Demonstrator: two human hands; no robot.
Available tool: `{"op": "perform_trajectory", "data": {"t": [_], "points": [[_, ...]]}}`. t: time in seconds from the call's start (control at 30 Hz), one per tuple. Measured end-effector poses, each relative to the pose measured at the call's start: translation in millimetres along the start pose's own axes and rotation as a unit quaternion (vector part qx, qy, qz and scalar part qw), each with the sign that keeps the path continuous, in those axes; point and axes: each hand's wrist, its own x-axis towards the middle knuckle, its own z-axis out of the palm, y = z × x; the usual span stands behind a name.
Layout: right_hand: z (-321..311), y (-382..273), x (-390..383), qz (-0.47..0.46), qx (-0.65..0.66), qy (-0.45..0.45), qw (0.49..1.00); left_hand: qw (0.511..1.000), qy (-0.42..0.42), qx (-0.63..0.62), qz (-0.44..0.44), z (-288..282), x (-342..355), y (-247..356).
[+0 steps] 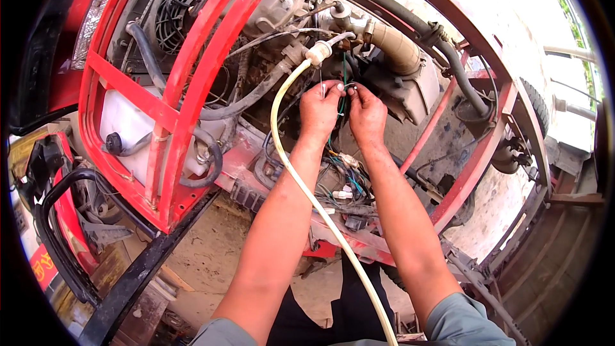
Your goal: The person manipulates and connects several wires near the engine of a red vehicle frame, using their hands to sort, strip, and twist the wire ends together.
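Pale hose [339, 236] arcs across the foreground

Dusty ground [218, 237] lies beneath the red frame [131, 91]; sunlit ground [490, 208] shows at right. A white tank [122, 112] stands left, a fan [182, 9] far left, a brown pipe [394, 45] far right. Midway, left hand [320, 110] and right hand [368, 112] pinch thin wiring [344, 70], exact strands unclear. The hose passes over the left forearm [269, 243].

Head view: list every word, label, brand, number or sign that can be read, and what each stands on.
Red panel with yellow characters, lower left: large marks, partly cut off by the picture's dark rim; I won't copy the wording.
White plugs: too small to read.
Thin wires by the left hand and right hand: no print can be made out.
White tank: nothing readable.
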Motion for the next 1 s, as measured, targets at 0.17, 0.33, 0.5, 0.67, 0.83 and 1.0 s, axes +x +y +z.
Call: {"op": "perform_trajectory", "data": {"t": [0.17, 0.33, 0.5, 0.67, 0.83, 1.0], "points": [[-1, 4, -2, 0.007, 0.014, -0.005, 1.0, 0.988, 0.015, -0.068, -0.136, -3, -6, 20], [3, 7, -3, 0.05, 0.096, -0.023, 0.994, 0.97, 0.017, -0.149, -0.194, -6, -7, 21], [7, 26, -2, 0.097, 0.194, -0.057, 0.974, 0.981, 0.015, -0.123, -0.149, -7, -7, 19], [16, 23, -8, 0.217, 0.323, -0.061, 0.919, 0.994, 0.093, -0.038, -0.045, -13, 6, -12], [19, 26, -5, 0.368, 0.396, -0.047, 0.84, 0.983, 0.138, 0.116, -0.046, -10, 17, -21], [22, 22, 0, 0.387, 0.379, -0.029, 0.84, 0.961, 0.181, 0.208, 0.004, -5, 17, -18]]}}
